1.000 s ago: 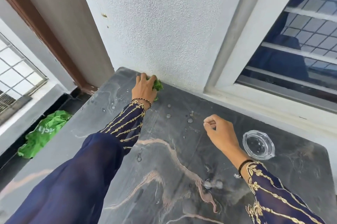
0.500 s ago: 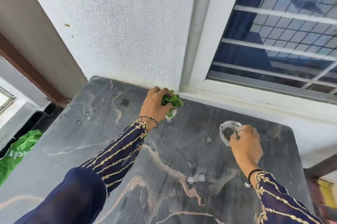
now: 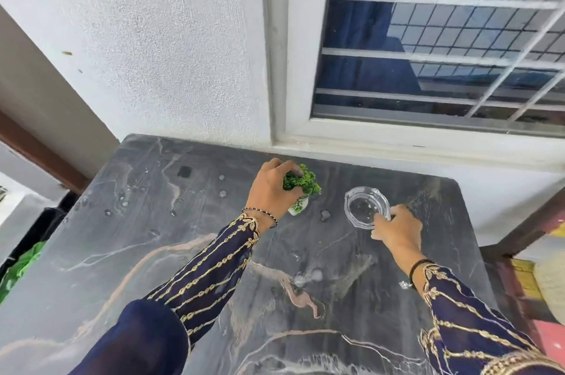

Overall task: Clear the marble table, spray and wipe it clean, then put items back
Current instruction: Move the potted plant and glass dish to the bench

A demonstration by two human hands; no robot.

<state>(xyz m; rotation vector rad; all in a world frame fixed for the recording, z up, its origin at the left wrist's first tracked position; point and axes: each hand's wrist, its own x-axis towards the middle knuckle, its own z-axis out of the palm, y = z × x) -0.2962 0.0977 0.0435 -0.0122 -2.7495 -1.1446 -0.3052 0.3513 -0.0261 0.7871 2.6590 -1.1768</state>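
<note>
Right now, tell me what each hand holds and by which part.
Left hand grips the small potted plant by its leaves. Right hand pinches the glass ashtray by its near rim.

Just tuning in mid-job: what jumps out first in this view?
Two hands work at the far side of the dark marble table. The left hand grips a small green plant in a white pot. The right hand pinches the rim of a clear glass dish beside it, below the barred window.

White textured wall (image 3: pixel 159 38) beside a barred window (image 3: pixel 443 47).
</note>
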